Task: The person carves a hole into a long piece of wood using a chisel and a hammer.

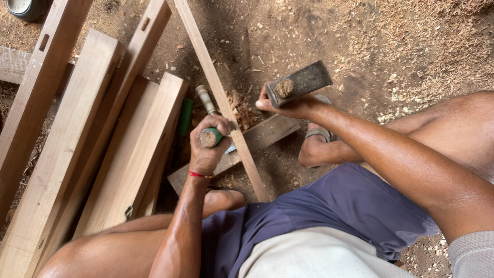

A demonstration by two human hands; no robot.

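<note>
The left hand (pixel 207 144) grips a green-handled chisel (pixel 211 137) upright on the wooden strip (pixel 221 98); at two o'clock, the right hand (pixel 285 105) clutches a hammer (pixel 300 82) above the floor (pixel 391 46).

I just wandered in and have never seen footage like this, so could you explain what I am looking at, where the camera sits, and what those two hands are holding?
There is no machine here: a person works with bare hands, and the single camera sits on their head, looking down over their lap and knees. The left hand grips a green-handled chisel, set against a thin wooden slat. The right hand holds a mallet raised above it. The slat rests on a short board laid on the dirt floor, which is strewn with wood chips. To the left lie several long planks, some with slots cut in them. A second chisel lies beside the slat.
</note>
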